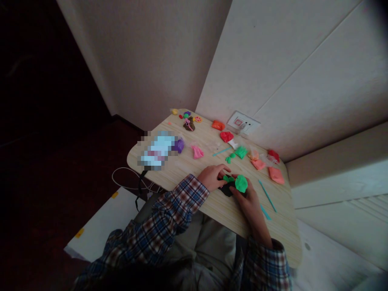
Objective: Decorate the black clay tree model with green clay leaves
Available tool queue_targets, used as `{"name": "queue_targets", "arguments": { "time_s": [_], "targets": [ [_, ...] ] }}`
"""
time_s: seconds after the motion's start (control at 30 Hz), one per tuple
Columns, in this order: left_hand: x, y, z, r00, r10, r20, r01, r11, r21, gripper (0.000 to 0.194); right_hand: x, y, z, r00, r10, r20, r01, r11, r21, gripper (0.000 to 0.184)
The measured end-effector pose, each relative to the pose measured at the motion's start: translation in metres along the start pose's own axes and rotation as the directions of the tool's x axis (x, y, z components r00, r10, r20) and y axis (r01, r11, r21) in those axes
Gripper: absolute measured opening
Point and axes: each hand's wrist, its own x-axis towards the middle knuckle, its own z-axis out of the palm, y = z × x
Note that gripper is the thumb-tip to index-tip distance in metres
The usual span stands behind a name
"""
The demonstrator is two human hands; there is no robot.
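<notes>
On a small light wooden table (218, 206) my two hands meet near the front edge. My left hand (212, 177) pinches small green clay bits (228, 178) with its fingertips. My right hand (247, 198) holds a bright green clay lump (241, 183) against a dark clay piece (226, 189) that lies between both hands. Plaid sleeves cover both forearms.
Coloured clay lies over the table: a pink piece (197, 152), a purple piece (179, 145), red (226, 136), orange (218, 125), green (241, 152) and salmon pieces (276, 175). Teal sticks (266, 195) lie right of my hand. A wall socket (243, 122) sits behind; white cables (127, 180) hang left.
</notes>
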Motion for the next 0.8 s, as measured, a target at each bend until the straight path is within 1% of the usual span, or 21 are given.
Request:
{"name": "queue_targets", "arguments": {
  "time_s": [0.17, 0.47, 0.8],
  "targets": [
    [0.0004, -0.0006, 0.0002, 1.0, -0.005, 0.0, 0.005, 1.0, -0.009, 0.034, 0.0003, 0.0021, 0.0001, 1.0, -0.011, -0.004, 0.011, 1.0, -0.014, 0.032],
    [0.0018, -0.0026, 0.0009, 1.0, 0.01, -0.006, -0.01, 0.999, 0.03, 0.034, 0.0003, -0.0002, -0.0009, 1.0, -0.007, 0.009, 0.007, 1.0, -0.009, 0.031],
    [0.0026, -0.0041, 0.0029, 0.999, 0.035, -0.008, -0.033, 0.993, 0.11, 0.037, -0.0003, 0.0011, 0.0004, 1.0, -0.021, 0.013, 0.021, 1.0, -0.018, 0.037]
  ]
}}
